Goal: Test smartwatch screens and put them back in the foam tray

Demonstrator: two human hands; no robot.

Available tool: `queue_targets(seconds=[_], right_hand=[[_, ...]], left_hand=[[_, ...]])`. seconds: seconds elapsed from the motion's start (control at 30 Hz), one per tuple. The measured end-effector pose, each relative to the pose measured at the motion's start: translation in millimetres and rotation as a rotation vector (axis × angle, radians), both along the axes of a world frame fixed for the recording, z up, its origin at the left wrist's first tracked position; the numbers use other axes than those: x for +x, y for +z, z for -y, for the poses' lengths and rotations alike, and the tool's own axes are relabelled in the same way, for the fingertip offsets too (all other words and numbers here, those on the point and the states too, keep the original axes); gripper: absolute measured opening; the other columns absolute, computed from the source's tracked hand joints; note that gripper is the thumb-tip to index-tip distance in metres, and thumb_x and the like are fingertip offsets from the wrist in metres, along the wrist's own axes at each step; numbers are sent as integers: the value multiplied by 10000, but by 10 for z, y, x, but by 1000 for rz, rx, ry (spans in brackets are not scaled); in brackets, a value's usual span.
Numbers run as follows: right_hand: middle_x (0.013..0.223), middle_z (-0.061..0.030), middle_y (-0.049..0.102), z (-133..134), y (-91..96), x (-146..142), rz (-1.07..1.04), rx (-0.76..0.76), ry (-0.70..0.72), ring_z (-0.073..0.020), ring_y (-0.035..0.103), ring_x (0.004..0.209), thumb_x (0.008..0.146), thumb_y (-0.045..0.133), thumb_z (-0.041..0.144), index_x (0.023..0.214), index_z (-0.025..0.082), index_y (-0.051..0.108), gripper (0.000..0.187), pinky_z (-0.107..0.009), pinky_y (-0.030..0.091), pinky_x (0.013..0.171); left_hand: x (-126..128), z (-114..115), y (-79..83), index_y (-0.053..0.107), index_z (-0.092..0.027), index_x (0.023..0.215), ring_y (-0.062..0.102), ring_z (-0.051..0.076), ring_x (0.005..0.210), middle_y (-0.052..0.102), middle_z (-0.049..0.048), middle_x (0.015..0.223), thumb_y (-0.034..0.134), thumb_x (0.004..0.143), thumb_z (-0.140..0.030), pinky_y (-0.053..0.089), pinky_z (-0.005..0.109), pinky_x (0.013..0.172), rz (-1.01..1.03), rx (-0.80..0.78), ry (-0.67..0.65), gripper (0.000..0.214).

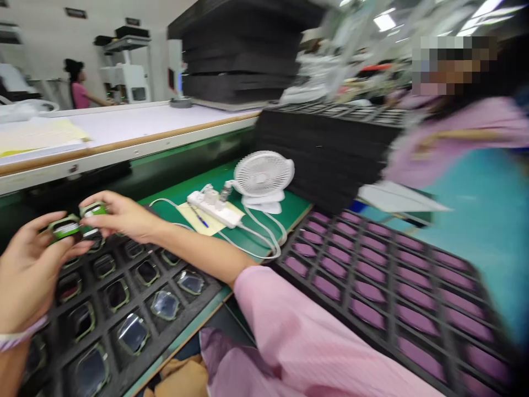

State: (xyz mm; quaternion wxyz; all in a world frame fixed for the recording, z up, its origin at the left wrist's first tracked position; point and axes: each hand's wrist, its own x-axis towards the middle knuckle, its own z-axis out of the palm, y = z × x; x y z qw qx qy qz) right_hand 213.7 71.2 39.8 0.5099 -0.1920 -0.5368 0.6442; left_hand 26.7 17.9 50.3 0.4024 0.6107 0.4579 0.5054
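Observation:
My left hand [33,264] grips a small octagonal piece with a bright green rim and dark glass-like face [65,227], much like a watch case. Right beside it, my right hand [119,218] pinches a second green-rimmed piece [94,210] between thumb and fingers. Both are held over a black foam tray [159,344], whose compartments hold several similar pale-green-framed pieces [133,333] with shiny faces. The exact kind of these pieces is unclear.
A second foam tray [351,322] with purple pieces lies to the right. A white fan [264,175], power strip [215,208] and blue pen [199,216] sit on the green bench. Black foam stacks [243,55] stand behind; a co-worker in pink [467,132] is at right.

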Motion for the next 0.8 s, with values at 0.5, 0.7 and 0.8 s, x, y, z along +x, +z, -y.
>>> queue_targets(seconds=[0.5,0.7,0.8], right_hand=[[971,4,675,137,-35,30,67,32,-69,-160,658,930,604,781,141,1108,238,566,557,-192,523,635],[857,36,656,103,-65,18,87,7,-113,-71,511,587,710,882,349,1082,220,577,498,-198,460,519],[819,25,676,88,-70,17,85,-14,-127,-73,514,574,719,916,448,1048,216,578,525,-188,439,493]], left_hand=[[87,-5,54,579,-178,1223,750,103,672,748,35,1085,732,703,-209,670,224,691,154,-23,-60,543],[84,-6,29,583,-178,1230,750,105,685,734,25,1056,710,731,-202,669,224,692,139,-14,-62,516],[87,-5,20,581,-177,1243,751,106,702,733,33,1061,699,755,-202,671,225,703,126,-13,-71,503]])
